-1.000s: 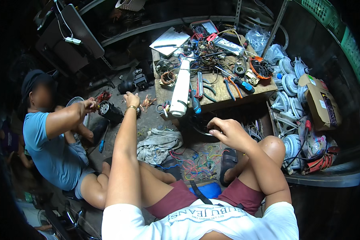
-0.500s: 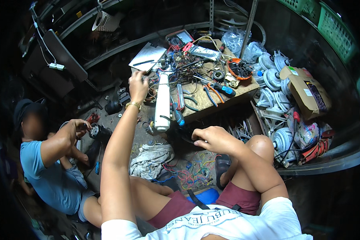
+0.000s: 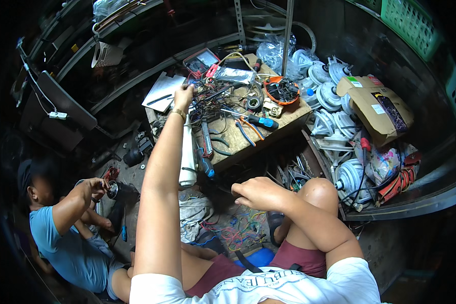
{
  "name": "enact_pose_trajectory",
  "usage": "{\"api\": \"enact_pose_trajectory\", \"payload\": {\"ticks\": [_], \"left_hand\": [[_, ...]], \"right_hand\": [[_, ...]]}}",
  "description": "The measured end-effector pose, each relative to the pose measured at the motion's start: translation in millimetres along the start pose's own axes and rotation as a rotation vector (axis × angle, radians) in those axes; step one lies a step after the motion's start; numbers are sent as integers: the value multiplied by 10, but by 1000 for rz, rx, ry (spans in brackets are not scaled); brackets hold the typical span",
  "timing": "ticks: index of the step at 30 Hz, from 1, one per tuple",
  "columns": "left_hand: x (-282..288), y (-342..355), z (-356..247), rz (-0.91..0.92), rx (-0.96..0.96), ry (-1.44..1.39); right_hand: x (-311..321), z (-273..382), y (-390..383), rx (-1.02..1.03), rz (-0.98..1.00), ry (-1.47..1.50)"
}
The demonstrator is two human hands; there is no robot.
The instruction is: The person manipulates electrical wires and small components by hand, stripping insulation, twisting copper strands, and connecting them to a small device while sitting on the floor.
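Note:
My left hand [image 3: 184, 98], a watch on its wrist, reaches to the bench's left side at the top of a long white tube [image 3: 188, 157]. Its fingers are closed beside a tangle of thin wires [image 3: 213, 96]; what they hold is too small to make out. The tube leans past the bench's front edge, partly behind my left forearm. My right hand [image 3: 261, 194] hovers over my lap, in front of the bench, fingers curled downward. Anything inside that curl is hidden. Combination pliers [image 3: 249, 130], a blue-and-black screwdriver [image 3: 263, 121] and dark-handled pliers [image 3: 221, 145] lie on the bench [image 3: 233, 130].
An orange bowl [image 3: 282, 90] of small dark parts and a multimeter [image 3: 201, 62] sit on the bench. White plastic fan parts [image 3: 329, 95] and a cardboard box [image 3: 375, 109] are piled right. Cut wires [image 3: 238, 228] litter the floor. A co-worker [image 3: 68, 238] in blue sits left, handling a motor.
The view has shifted, sliding the bench leftward and down in the picture. My left hand has moved right, from beside the tube's top to over it. My right hand remains curled over my lap.

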State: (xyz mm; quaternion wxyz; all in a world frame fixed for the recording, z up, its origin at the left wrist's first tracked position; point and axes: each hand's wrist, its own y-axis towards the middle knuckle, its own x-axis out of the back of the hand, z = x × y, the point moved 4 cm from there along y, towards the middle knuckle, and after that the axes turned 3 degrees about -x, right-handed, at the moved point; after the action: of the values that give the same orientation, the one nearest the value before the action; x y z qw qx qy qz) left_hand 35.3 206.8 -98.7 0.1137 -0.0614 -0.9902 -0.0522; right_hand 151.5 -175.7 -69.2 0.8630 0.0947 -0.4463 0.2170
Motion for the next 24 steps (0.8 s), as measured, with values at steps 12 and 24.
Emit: {"api": "enact_pose_trajectory", "payload": {"ticks": [12, 24], "left_hand": [[-213, 253, -1812, -391, -906, 486], [278, -190, -3585, -129, -983, -460]], "right_hand": [[127, -71, -29, -59, 8, 7], [287, -80, 73, -51, -334, 54]]}}
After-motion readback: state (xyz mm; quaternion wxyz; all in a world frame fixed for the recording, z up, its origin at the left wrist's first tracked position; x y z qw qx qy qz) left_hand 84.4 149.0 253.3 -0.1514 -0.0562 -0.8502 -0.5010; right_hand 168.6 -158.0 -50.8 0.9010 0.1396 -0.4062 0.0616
